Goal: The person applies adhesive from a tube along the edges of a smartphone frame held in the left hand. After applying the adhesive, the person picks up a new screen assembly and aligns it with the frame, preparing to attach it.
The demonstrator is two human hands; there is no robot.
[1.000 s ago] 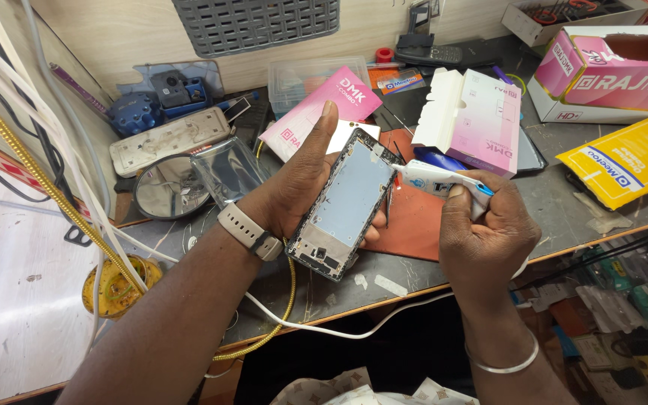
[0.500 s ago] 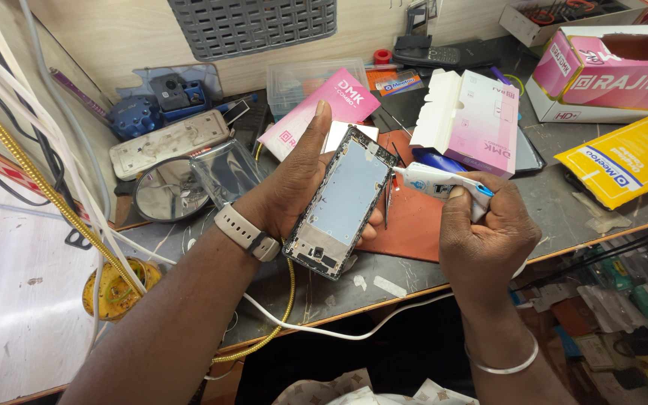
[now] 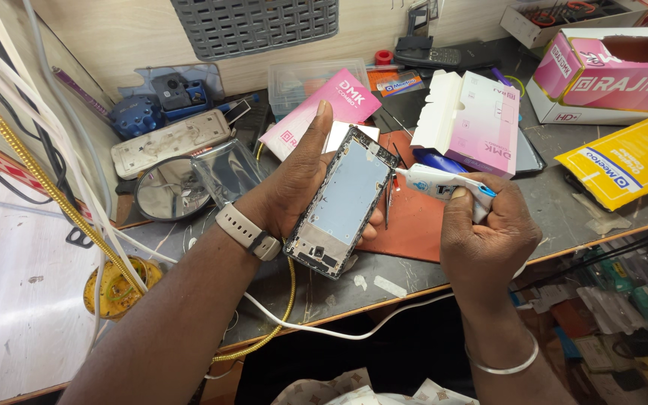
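The left hand (image 3: pixel 294 187) holds an opened phone frame (image 3: pixel 343 202) above the near middle of the workbench (image 3: pixel 564 217), fingers wrapped behind it and thumb stretched along its left edge. The right hand (image 3: pixel 485 232) is closed around one white glue tube (image 3: pixel 444 184), whose nozzle touches the frame's upper right edge. Beneath lies one red mat (image 3: pixel 414 225). Far behind stand two pink boxes (image 3: pixel 481 124), another pink carton (image 3: pixel 609 75) at far right, one yellow packet (image 3: pixel 624 161) on the right, and, left, one round mirror (image 3: pixel 166 191) and one white power strip (image 3: pixel 170 141).
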